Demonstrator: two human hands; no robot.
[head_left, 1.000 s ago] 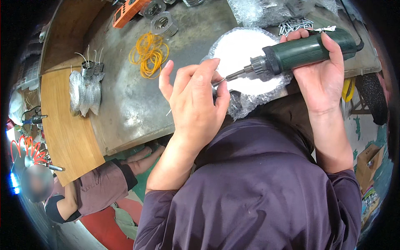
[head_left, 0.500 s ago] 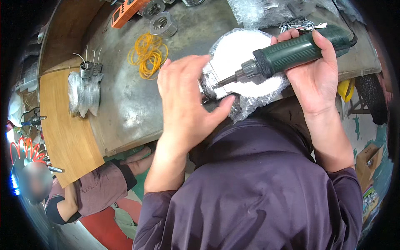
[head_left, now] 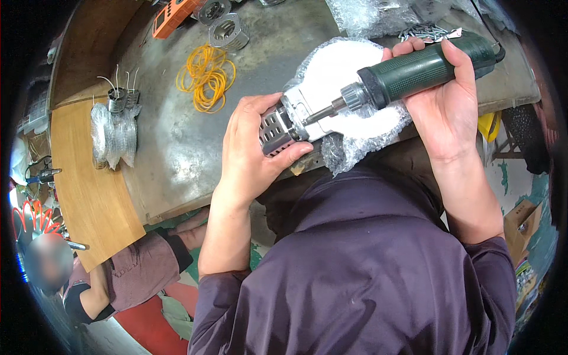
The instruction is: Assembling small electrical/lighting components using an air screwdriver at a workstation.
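My right hand point(head_left: 445, 115) is wrapped around a dark green electric screwdriver point(head_left: 411, 74), its body slanting up to the right. The screwdriver's thin bit points down-left, and its tip is at the metal bracket beside a perforated metal housing point(head_left: 274, 131). My left hand point(head_left: 242, 154) grips that housing from the left, thumb along its near side and fingers over its far side. To the right of the housing lies a white rounded part point(head_left: 340, 68), partly in clear bubble wrap point(head_left: 350, 155) at the table's near edge. The screwdriver covers some of the white part.
Loose screws point(head_left: 423, 32) lie behind the screwdriver. A coil of yellow cord point(head_left: 204, 77), a perforated metal ring point(head_left: 229, 32) and an orange device point(head_left: 176, 16) sit on the metal table point(head_left: 171, 136). Wrapped parts point(head_left: 115, 127) stand at left. Another person point(head_left: 142, 266) is at lower left.
My left hand has closed from a spread position onto the perforated housing, shifting slightly left and down. More of the housing shows now. The screwdriver stays in nearly the same place.
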